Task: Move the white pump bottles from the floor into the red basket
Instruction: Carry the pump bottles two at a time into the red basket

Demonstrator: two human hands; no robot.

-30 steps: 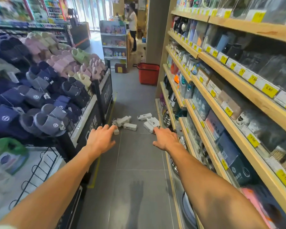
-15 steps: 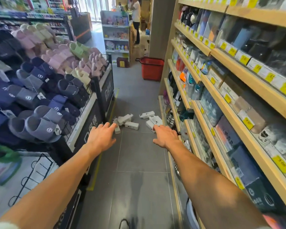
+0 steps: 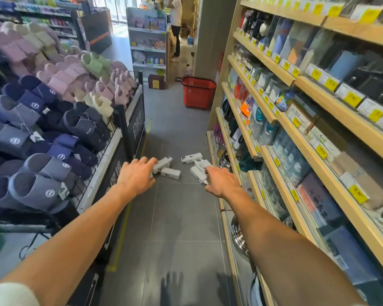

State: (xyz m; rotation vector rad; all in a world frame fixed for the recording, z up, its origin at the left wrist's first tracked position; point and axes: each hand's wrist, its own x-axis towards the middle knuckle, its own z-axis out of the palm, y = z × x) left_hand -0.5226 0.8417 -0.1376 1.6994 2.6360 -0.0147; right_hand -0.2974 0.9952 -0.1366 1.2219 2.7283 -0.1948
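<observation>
Both my arms are stretched forward down a shop aisle. Left hand [image 3: 135, 177]: palm down, fingers loosely spread, holding nothing. Right hand [image 3: 222, 182]: palm down, fingers relaxed and pointing ahead, also holding nothing.

The white pump bottles [image 3: 170, 173] all lie on their sides on the grey tile floor [image 3: 181, 217], just ahead of the hands. The left pair [image 3: 164, 165] lies close together, and my left fingertips overlap it in this view; I can't tell if they touch it. The right cluster [image 3: 197, 171] lies near the foot of the shelves [image 3: 274, 138] and my right fingertips overlap its near end; again I can't tell if there is contact. I can't get a sure count of that cluster because of blur.

The red basket [image 3: 198, 93] stands upright on the floor farther down the aisle, by the far end of the shelves and well apart from the bottles. I can't see into it from here.

On the left is a slipper rack [image 3: 42, 129] with grey, navy, pink and green pairs. The wooden shelves on the right hold boxed goods with yellow price tags. A yellow tape line [image 3: 124, 228] runs along the floor by the rack. A person [image 3: 176, 25] stands at the far end.
</observation>
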